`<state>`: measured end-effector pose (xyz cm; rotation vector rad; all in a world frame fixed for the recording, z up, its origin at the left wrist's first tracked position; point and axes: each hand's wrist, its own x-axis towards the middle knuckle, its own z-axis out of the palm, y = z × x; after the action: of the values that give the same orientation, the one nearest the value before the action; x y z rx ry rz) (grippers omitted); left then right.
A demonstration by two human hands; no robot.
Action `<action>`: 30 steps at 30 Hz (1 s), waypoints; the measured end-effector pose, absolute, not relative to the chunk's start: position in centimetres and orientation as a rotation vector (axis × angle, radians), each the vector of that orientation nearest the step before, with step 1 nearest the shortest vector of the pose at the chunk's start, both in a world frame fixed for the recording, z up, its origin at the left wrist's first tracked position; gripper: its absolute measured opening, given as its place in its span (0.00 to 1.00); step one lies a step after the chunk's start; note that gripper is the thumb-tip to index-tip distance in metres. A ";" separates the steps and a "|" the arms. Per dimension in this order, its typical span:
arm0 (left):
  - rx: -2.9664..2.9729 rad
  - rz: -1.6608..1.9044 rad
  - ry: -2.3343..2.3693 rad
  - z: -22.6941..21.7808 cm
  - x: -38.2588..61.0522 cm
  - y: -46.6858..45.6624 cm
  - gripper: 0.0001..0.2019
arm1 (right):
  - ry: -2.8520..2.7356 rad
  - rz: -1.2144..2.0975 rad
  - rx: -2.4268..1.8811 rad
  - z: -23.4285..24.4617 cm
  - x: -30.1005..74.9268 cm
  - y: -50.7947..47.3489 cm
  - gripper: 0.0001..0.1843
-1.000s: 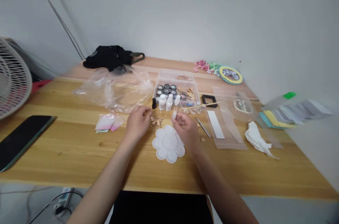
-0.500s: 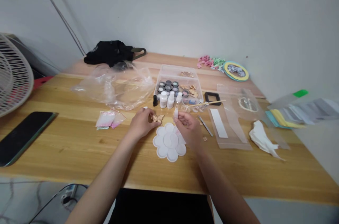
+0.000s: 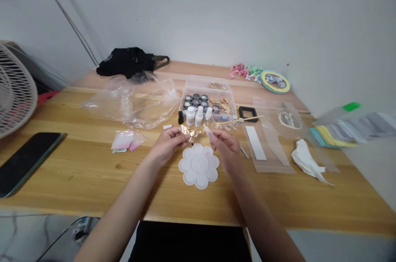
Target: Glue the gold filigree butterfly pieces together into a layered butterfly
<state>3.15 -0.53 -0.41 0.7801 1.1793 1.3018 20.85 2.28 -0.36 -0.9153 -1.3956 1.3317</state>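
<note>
My left hand (image 3: 168, 143) pinches a small gold butterfly ornament (image 3: 189, 133) and holds it just above the table, behind the white flower-shaped palette (image 3: 199, 166). My right hand (image 3: 225, 145) is closed round a small clear dropper bottle (image 3: 208, 131), whose tip points left toward the butterfly. A small white cap (image 3: 167, 126) lies on the table left of the butterfly. Behind the hands stand white bottles (image 3: 194, 116) and a clear box (image 3: 206, 96) of dark jars and gold charms.
On the wooden table (image 3: 77, 167): a crumpled plastic bag (image 3: 133, 99), pink sachets (image 3: 126, 140), a phone (image 3: 26, 159) at the left, a black pouch (image 3: 126, 60) at the back, a fan (image 3: 14, 88), a tissue (image 3: 307, 162), clear sleeves (image 3: 266, 146) and coloured paper (image 3: 349, 130) at the right.
My left hand has picked the gold butterfly up off the table and raised it. My right hand has swung the dropper bottle's tip toward it. The white cap now lies on the table.
</note>
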 end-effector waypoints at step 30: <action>0.853 0.987 0.949 0.8 4.8 -2.0 0.13 | -0.713 1.848 -0.636 1.1 22.2 3.7 0.08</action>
<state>4.81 -2.03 0.77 0.8534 0.9485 0.9873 22.19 3.72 1.13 -0.6365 -0.7132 1.8481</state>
